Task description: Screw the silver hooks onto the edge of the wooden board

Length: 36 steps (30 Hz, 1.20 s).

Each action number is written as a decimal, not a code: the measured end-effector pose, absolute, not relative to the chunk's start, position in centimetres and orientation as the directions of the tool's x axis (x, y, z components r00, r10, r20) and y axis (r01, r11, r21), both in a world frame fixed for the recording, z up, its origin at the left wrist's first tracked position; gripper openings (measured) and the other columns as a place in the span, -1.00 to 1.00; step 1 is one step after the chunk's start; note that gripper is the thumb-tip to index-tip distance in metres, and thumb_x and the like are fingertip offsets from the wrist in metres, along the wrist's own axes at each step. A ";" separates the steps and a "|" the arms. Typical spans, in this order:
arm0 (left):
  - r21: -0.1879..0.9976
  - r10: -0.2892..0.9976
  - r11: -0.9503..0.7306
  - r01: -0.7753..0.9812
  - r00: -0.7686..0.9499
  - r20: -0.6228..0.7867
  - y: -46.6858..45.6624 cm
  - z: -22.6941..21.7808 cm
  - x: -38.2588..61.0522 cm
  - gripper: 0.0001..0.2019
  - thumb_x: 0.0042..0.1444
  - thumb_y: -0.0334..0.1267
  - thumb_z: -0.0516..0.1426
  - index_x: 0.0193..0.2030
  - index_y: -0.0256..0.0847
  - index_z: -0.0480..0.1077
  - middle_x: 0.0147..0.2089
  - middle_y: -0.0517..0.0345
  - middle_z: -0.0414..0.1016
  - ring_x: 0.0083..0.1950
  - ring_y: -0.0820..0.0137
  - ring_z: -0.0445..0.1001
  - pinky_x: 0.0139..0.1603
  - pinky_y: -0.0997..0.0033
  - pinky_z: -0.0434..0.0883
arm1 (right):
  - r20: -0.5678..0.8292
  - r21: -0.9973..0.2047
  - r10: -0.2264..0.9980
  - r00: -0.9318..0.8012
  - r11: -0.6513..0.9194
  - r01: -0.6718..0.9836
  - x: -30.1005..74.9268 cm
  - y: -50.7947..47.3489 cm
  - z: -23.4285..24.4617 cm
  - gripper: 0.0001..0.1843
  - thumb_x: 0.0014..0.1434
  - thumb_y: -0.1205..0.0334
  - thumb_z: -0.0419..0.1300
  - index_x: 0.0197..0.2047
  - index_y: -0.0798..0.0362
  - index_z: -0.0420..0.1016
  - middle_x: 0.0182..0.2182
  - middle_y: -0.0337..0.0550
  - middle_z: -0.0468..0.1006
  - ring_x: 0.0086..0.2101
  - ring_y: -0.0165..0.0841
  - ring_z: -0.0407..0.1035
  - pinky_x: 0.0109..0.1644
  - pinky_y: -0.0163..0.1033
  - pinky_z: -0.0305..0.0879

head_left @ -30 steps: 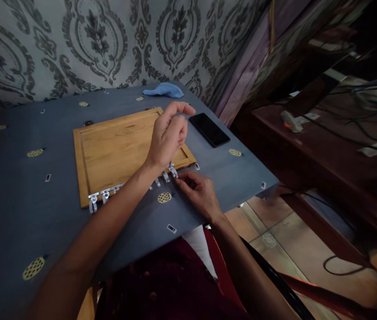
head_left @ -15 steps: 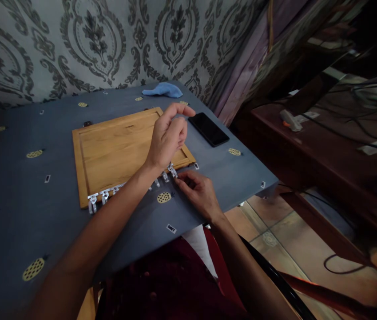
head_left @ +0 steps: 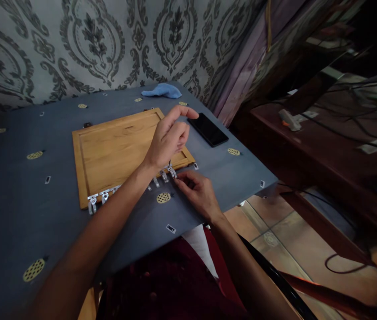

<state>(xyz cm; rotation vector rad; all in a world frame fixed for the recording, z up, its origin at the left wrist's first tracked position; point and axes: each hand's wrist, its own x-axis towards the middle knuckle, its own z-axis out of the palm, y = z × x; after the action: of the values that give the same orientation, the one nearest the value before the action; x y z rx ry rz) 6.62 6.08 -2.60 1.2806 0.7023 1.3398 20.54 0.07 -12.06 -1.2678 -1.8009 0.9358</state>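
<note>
A wooden panel (head_left: 108, 151) lies flat on the blue-grey table (head_left: 25, 231). Several small metal hooks (head_left: 92, 201) line the panel's near edge. My left hand (head_left: 168, 140) hovers above the panel's right end, fingers curled and forefinger stretched out, nothing visible in it. My right hand (head_left: 197, 192) rests on the table at the panel's near right corner, its fingertips pinched on the rightmost metal hook (head_left: 172, 170).
A black phone (head_left: 208, 129) lies right of the panel. A blue cloth (head_left: 162, 90) sits at the table's far edge by the patterned wall. The table's right edge drops to a tiled floor; a dark wooden bench with cables stands further right.
My left hand has tipped slightly lower and its forefinger reaches a little further right. My right hand stays at the rightmost hook.
</note>
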 end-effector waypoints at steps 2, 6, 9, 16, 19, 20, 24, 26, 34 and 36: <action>0.931 0.937 -0.212 -0.298 0.209 0.280 6.1 -2.6 6.5 -0.80 0.19 -0.49 -0.09 -0.17 -0.19 0.29 -0.66 0.49 -0.01 -0.67 0.59 -0.14 -0.64 0.59 -0.09 | 0.148 -0.874 0.958 -0.247 0.244 0.420 20.5 0.0 -12.0 -0.80 0.23 0.09 0.20 -0.28 0.01 0.57 -0.46 -0.23 0.53 -0.48 -0.40 0.29 -0.39 -0.26 0.17; 0.934 0.934 -0.207 -0.291 0.225 0.278 6.2 -2.6 6.5 -0.79 0.17 -0.48 -0.09 -0.17 -0.19 0.29 -0.67 0.49 -0.02 -0.67 0.57 -0.15 -0.65 0.57 -0.10 | 0.138 -0.874 0.960 -0.244 0.234 0.425 20.5 0.0 -11.9 -0.81 0.22 0.09 0.21 -0.28 0.00 0.58 -0.44 -0.22 0.54 -0.47 -0.39 0.31 -0.37 -0.25 0.18; 0.934 0.939 -0.209 -0.291 0.206 0.274 6.2 -2.6 6.6 -0.81 0.20 -0.47 -0.08 -0.19 -0.18 0.30 -0.66 0.48 0.01 -0.67 0.56 -0.14 -0.66 0.54 -0.12 | 0.133 -0.873 0.961 -0.244 0.230 0.431 20.5 0.0 -11.8 -0.81 0.23 0.09 0.21 -0.27 0.00 0.57 -0.44 -0.22 0.55 -0.45 -0.39 0.33 -0.36 -0.25 0.20; 0.883 0.930 -0.329 -0.334 0.048 0.365 5.4 -0.4 5.9 -0.80 0.23 -0.48 -0.04 -0.23 -0.17 0.35 -0.65 0.43 0.03 -0.66 0.56 -0.08 -0.63 0.53 -0.04 | 0.140 -0.869 0.958 -0.249 0.240 0.433 20.5 0.0 -11.6 -0.83 0.24 0.13 0.20 -0.27 0.00 0.57 -0.44 -0.21 0.54 -0.45 -0.38 0.34 -0.35 -0.24 0.21; 0.867 0.931 -0.336 -0.369 0.006 0.364 4.8 0.4 5.3 -0.82 0.21 -0.48 -0.03 -0.27 -0.18 0.35 -0.67 0.43 -0.01 -0.66 0.56 -0.14 -0.64 0.54 -0.07 | 0.151 -0.869 0.960 -0.237 0.243 0.432 20.4 -0.1 -11.6 -0.83 0.23 0.13 0.20 -0.28 0.00 0.57 -0.44 -0.21 0.54 -0.45 -0.38 0.35 -0.34 -0.24 0.22; 0.866 0.935 -0.329 -0.376 -0.005 0.354 4.6 0.4 5.1 -0.83 0.20 -0.48 -0.02 -0.27 -0.18 0.34 -0.68 0.43 -0.02 -0.67 0.56 -0.16 -0.65 0.54 -0.09 | 0.153 -0.872 0.962 -0.228 0.240 0.427 20.3 -0.1 -11.7 -0.83 0.22 0.12 0.21 -0.29 0.00 0.57 -0.44 -0.21 0.54 -0.45 -0.38 0.35 -0.34 -0.24 0.23; 0.877 0.952 -0.294 -0.380 -0.041 0.302 4.0 0.0 4.3 -0.83 0.19 -0.48 0.00 -0.30 -0.17 0.35 -0.68 0.42 -0.01 -0.68 0.56 -0.14 -0.65 0.55 -0.09 | 0.138 -0.895 0.969 -0.206 0.211 0.392 20.3 -0.2 -11.7 -0.81 0.20 0.08 0.23 -0.28 0.01 0.57 -0.45 -0.21 0.54 -0.45 -0.37 0.36 -0.35 -0.24 0.25; 0.878 0.957 -0.287 -0.383 -0.080 0.278 3.9 -0.4 4.1 -0.83 0.20 -0.49 0.02 -0.30 -0.17 0.36 -0.67 0.42 0.00 -0.68 0.58 -0.12 -0.64 0.56 -0.08 | 0.126 -0.910 0.973 -0.193 0.191 0.368 20.3 -0.3 -11.7 -0.79 0.19 0.06 0.25 -0.25 0.01 0.58 -0.44 -0.20 0.54 -0.45 -0.37 0.36 -0.36 -0.24 0.25; 0.888 0.956 -0.294 -0.355 -0.116 0.270 3.9 -1.5 4.5 -0.89 0.23 -0.42 0.06 -0.29 -0.17 0.35 -0.66 0.42 0.00 -0.67 0.58 -0.11 -0.65 0.57 -0.05 | 0.125 -0.933 0.987 -0.105 0.153 0.326 20.5 -0.9 -11.4 -0.72 0.19 0.00 0.21 -0.29 0.05 0.56 -0.48 -0.22 0.51 -0.50 -0.41 0.30 -0.41 -0.27 0.22; 0.896 0.954 -0.300 -0.327 -0.096 0.284 3.9 -1.7 4.6 -0.86 0.23 -0.44 0.02 -0.28 -0.16 0.34 -0.65 0.42 0.02 -0.66 0.57 -0.11 -0.64 0.57 -0.04 | 0.100 -0.929 0.986 -0.136 0.142 0.342 20.5 -0.9 -11.4 -0.72 0.19 0.00 0.21 -0.32 0.05 0.55 -0.52 -0.24 0.48 -0.52 -0.42 0.27 -0.43 -0.27 0.19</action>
<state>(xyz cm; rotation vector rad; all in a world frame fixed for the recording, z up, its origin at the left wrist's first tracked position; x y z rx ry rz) 4.63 3.88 -1.70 1.1298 0.8209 1.6036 20.53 -0.95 -11.38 -1.3122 -1.6147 1.0088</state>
